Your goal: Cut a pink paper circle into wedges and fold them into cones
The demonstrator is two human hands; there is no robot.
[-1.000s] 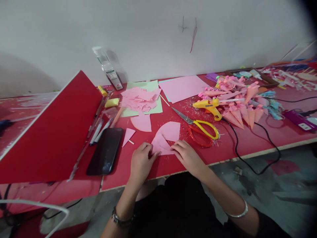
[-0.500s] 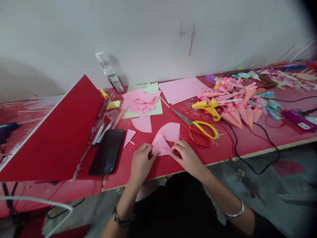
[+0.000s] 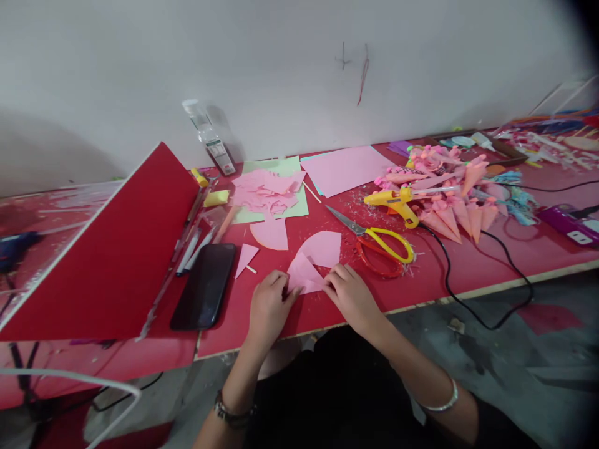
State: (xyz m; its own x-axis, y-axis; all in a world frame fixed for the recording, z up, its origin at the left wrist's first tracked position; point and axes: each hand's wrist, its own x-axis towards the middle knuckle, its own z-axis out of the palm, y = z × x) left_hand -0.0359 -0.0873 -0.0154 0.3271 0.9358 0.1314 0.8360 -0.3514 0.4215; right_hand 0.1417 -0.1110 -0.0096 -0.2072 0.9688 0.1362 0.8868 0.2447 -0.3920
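My left hand (image 3: 268, 305) and my right hand (image 3: 350, 294) both pinch a folded pink paper piece (image 3: 303, 277) that lies on the red table (image 3: 458, 265) near its front edge. The left fingers hold its left corner, the right fingers its right edge. Just behind it lies a pink paper sector (image 3: 324, 247). A small pink triangle (image 3: 245, 257) lies to the left, and a pink half-round piece (image 3: 270, 234) sits farther back.
Yellow-handled scissors (image 3: 378, 239) lie right of my hands. A yellow glue gun (image 3: 394, 202) with a black cord (image 3: 472, 299) rests by a heap of pink paper cones (image 3: 449, 187). A black phone (image 3: 204, 284), pens and a tilted red board (image 3: 107, 249) stand left.
My hands have pressed the pink piece a little flatter and closer together. The view has shifted slightly; nothing else on the table moved.
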